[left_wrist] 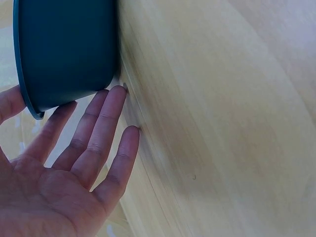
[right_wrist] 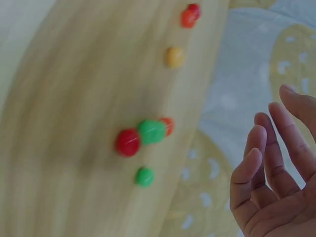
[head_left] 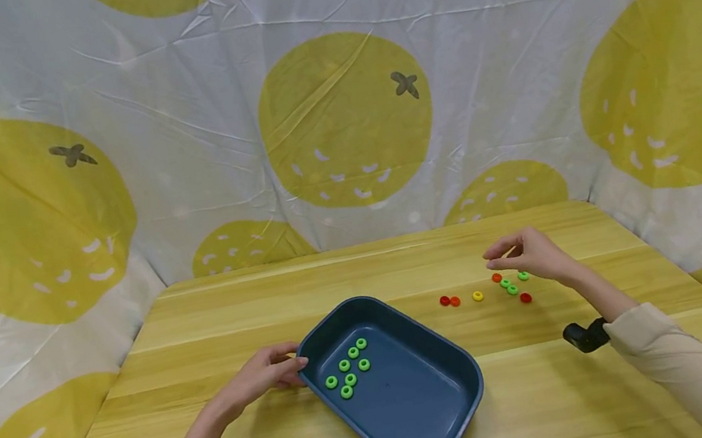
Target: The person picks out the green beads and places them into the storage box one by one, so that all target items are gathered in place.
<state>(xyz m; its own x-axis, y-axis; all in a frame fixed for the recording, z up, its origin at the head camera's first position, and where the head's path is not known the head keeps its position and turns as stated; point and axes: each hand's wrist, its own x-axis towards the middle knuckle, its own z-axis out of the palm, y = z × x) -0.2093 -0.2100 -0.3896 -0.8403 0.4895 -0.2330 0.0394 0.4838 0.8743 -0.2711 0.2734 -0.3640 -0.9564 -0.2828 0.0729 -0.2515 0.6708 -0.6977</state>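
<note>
My left hand (head_left: 269, 370) holds the left corner of a dark blue bin (head_left: 417, 377), thumb over its rim and fingers against the outer wall. In the left wrist view those fingers (left_wrist: 98, 128) touch the bin's side (left_wrist: 69, 49). Several green rings (head_left: 351, 379) lie in the left part of the bin. My right hand (head_left: 531, 254) hovers above a loose group of small rings, with nothing visible between its fingers. Under it are an orange ring (head_left: 497, 278), green rings (head_left: 512, 290) and a red ring (head_left: 526, 298). The right wrist view shows slightly bent fingers (right_wrist: 279, 173) apart from the blurred rings.
Between the bin and the right-hand group lie a yellow ring (head_left: 477, 296), an orange ring (head_left: 455, 301) and a dark red ring (head_left: 444, 301). All stand on a wooden table (head_left: 214, 309). A lemon-print cloth (head_left: 482, 91) hangs behind and at both sides.
</note>
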